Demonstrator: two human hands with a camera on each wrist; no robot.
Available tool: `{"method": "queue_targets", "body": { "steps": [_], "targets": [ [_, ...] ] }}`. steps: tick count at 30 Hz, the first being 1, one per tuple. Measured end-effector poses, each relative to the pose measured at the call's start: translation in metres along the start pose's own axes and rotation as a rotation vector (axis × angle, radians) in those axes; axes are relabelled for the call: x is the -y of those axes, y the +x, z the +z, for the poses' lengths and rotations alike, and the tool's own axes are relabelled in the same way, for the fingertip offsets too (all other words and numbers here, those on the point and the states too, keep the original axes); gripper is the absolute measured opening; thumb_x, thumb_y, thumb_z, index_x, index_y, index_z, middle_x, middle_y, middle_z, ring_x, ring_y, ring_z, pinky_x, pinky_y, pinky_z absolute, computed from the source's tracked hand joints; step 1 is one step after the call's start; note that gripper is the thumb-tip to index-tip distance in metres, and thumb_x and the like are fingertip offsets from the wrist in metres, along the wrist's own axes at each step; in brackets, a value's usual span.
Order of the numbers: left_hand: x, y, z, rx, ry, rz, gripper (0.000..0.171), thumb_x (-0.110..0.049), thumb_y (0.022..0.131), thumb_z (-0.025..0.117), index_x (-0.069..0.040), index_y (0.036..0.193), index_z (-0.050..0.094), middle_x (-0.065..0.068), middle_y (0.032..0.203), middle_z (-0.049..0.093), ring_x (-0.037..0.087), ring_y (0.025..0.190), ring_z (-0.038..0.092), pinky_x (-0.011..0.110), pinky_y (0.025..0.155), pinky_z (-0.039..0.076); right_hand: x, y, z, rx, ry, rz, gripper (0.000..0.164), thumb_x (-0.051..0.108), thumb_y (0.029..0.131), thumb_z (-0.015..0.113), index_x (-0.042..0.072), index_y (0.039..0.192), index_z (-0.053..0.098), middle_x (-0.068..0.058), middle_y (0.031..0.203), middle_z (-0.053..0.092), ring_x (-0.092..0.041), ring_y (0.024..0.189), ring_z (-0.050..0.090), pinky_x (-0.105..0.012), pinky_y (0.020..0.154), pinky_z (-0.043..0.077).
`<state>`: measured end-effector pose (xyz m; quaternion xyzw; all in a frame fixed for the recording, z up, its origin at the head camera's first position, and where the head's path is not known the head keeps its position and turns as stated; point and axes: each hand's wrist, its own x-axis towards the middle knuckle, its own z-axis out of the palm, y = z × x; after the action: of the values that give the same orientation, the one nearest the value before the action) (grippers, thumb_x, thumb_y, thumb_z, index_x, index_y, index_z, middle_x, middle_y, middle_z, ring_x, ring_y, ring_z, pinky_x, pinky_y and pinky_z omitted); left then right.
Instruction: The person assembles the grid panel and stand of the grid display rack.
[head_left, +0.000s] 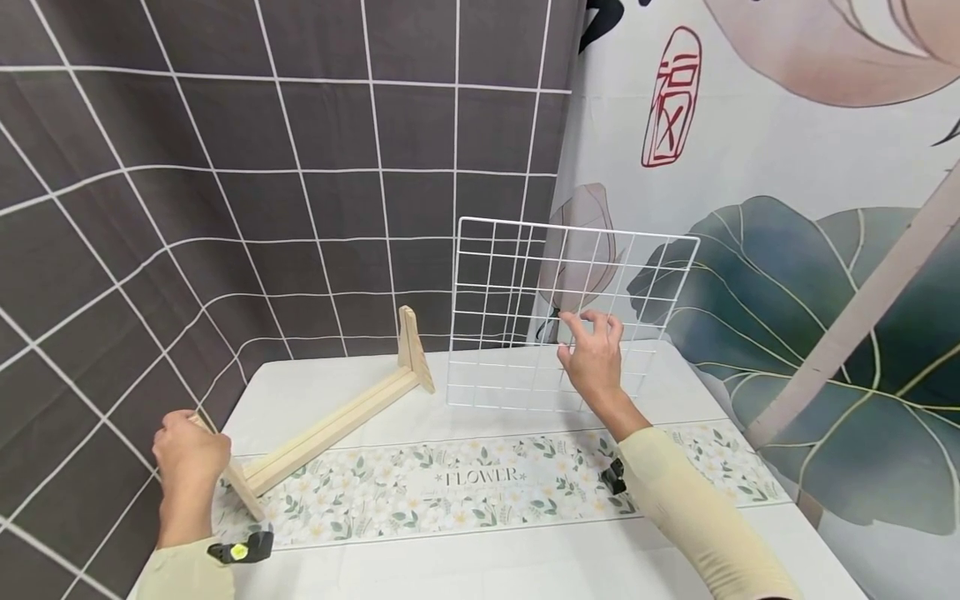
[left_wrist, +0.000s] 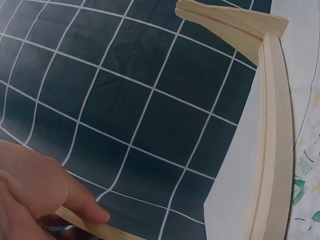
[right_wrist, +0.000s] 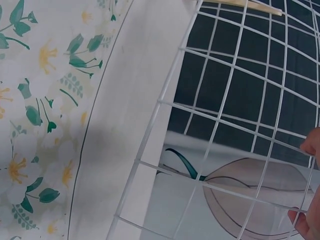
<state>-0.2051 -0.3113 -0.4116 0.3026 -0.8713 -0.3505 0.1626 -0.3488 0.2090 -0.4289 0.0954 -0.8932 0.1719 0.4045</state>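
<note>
Assembled wooden stand (head_left: 333, 427) is gripped by left hand (head_left: 191, 454) at eight o'clock; unattached white wire grid (head_left: 525, 317) is held by right hand (head_left: 597, 360) at four.

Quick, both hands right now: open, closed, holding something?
Left hand: closed, holding the wooden stand by one end.
Right hand: closed, holding the white wire grid.

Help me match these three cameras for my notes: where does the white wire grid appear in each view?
Head: the white wire grid is right of centre.
Left wrist: not in the picture.
Right wrist: fills the right side, running off the top and bottom.
Shared landmark: the flowered strip, lower in head, right edge in left wrist, left in right wrist.
</note>
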Motion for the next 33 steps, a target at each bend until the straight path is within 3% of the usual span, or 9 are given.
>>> {"method": "queue_targets", "body": {
  "steps": [4,13,19,33],
  "targets": [
    [0.001,0.001,0.001,-0.017,-0.006,0.02,0.063,0.0,0.079,0.05,0.016,0.138,0.038,0.046,0.126,0.042,0.063,0.123,0.039,0.068,0.106,0.036,0.0,0.0,0.0,0.013,-0.003,0.003,0.056,0.004,0.079,0.082,0.017,0.13,0.064,-0.022,0.129,0.054,-0.053,0.128,0.045,-0.062,0.096,0.054],
    [0.001,0.007,0.002,0.013,0.008,0.039,0.061,-0.002,0.082,0.05,0.013,0.141,0.04,0.044,0.124,0.045,0.062,0.121,0.042,0.067,0.103,0.038,0.003,-0.001,0.001,0.015,-0.009,-0.004,0.056,0.003,0.078,0.082,0.017,0.13,0.064,-0.022,0.129,0.054,-0.051,0.128,0.045,-0.06,0.093,0.055],
    [0.0,0.014,0.005,0.055,0.008,0.1,0.06,-0.004,0.085,0.05,0.009,0.142,0.041,0.042,0.13,0.048,0.061,0.125,0.043,0.067,0.105,0.038,0.005,0.0,0.0,0.013,-0.007,-0.008,0.056,0.003,0.078,0.082,0.017,0.129,0.064,-0.023,0.128,0.054,-0.051,0.127,0.045,-0.061,0.096,0.053],
    [-0.011,0.02,0.027,0.065,0.009,0.209,0.055,-0.002,0.089,0.055,0.008,0.141,0.045,0.04,0.135,0.052,0.059,0.128,0.046,0.067,0.109,0.038,0.006,0.0,0.001,0.004,-0.017,-0.023,0.054,0.005,0.079,0.081,0.017,0.129,0.065,-0.022,0.127,0.055,-0.052,0.125,0.047,-0.06,0.088,0.057]
  ]
}}
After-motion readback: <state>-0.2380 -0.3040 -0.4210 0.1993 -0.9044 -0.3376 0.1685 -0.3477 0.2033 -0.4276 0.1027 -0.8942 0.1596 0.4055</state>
